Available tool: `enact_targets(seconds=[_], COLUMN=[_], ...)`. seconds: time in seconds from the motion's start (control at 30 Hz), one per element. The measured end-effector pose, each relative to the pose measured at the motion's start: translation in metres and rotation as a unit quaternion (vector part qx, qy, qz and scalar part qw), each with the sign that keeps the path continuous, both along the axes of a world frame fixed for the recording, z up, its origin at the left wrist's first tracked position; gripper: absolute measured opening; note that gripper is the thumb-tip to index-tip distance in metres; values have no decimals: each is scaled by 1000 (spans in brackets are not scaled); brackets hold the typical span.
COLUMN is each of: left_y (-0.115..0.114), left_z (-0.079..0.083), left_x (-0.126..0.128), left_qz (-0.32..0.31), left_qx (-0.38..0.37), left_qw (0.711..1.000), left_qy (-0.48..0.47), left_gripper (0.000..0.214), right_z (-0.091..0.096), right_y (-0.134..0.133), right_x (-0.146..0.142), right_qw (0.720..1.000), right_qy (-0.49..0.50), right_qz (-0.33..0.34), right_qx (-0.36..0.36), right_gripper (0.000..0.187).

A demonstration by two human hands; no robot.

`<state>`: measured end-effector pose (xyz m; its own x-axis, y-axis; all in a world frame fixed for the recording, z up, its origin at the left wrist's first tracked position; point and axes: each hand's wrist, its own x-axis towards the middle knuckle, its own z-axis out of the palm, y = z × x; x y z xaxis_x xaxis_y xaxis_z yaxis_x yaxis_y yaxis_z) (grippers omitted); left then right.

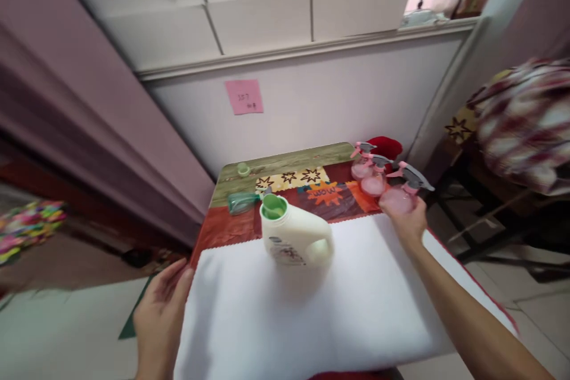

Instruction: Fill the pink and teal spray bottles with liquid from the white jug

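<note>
My right hand is wrapped around the body of the nearest pink spray bottle, which has a grey and pink trigger head. Two more pink spray bottles, one nearer and one farther, stand just behind it. Beside the table's left edge is my left hand, fingers loosely bent and thumb apart, with nothing in it. A white jug with a handle and a green inner spout stands uncapped on the white mat. Behind it, a small green spray bottle lies on its side.
A light green cap sits at the table's back left corner. Something red is behind the spray bottles. A pink note hangs on the wall panel. Checked cloth covers something on the right, near dark chair or stool legs.
</note>
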<state>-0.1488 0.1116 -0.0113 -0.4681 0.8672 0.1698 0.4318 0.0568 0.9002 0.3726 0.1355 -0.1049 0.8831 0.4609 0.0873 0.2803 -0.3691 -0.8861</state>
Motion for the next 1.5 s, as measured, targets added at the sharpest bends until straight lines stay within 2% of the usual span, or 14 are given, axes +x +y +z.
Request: enact_targets(seconds=[0.13, 0.23, 0.3, 0.5, 0.57, 0.73, 0.83, 0.9, 0.93, 1.13, 1.23, 1.3, 1.37, 1.5], left_y=[-25, -41, -48, -58, -64, -77, -79, -79, -80, -86, -90, -92, -92, -91], left_z=[36, 54, 61, 74, 77, 69, 58, 54, 52, 52, 51, 53, 57, 63], left_x=[24, 48, 68, 135, 147, 149, 146, 147, 148, 156, 160, 160, 158, 149], left_qz=[-31, -131, -228, -536, -563, -556, -548, -512, -489, -386, -346, -357, -397, -461], left_qx=[87, 114, 107, 32, 0, -48, -28, 3, 15, 44, 70, 100, 122, 103], left_qw=[992, 977, 956, 802, 765, 730, 716, 723, 732, 803, 830, 826, 808, 790], left_qy=[-81, -124, -148, -261, -313, -394, -432, -463, -474, -452, -432, -424, -417, -391], left_gripper=[41, 34, 31, 54, 56, 41, 37, 37, 38, 28, 23, 22, 22, 25], right_z=[48, 84, 102, 122, 117, 81, 64, 61, 62, 74, 74, 76, 78, 79], right_y=[-55, -98, -122, -156, -158, -156, -156, -159, -160, -172, -177, -179, -178, -172], right_x=[-23, -49, -74, -162, -182, -205, -215, -220, -222, -234, -244, -248, -247, -236], right_qw=[989, 970, 933, 677, 601, 435, 370, 377, 402, 722, 817, 810, 747, 497], right_qy=[-56, -2, 101, 469, 534, 637, 674, 683, 678, 438, 327, 369, 492, 709], right_qz=[85, 205, 312, 542, 579, 635, 638, 624, 613, 507, 425, 388, 385, 501], right_qx=[107, 129, 150, 166, 133, 46, 37, 41, 48, 174, 210, 238, 227, 14], right_gripper=[105, 105, 102, 93, 91, 86, 101, 104, 101, 90, 112, 116, 100, 104])
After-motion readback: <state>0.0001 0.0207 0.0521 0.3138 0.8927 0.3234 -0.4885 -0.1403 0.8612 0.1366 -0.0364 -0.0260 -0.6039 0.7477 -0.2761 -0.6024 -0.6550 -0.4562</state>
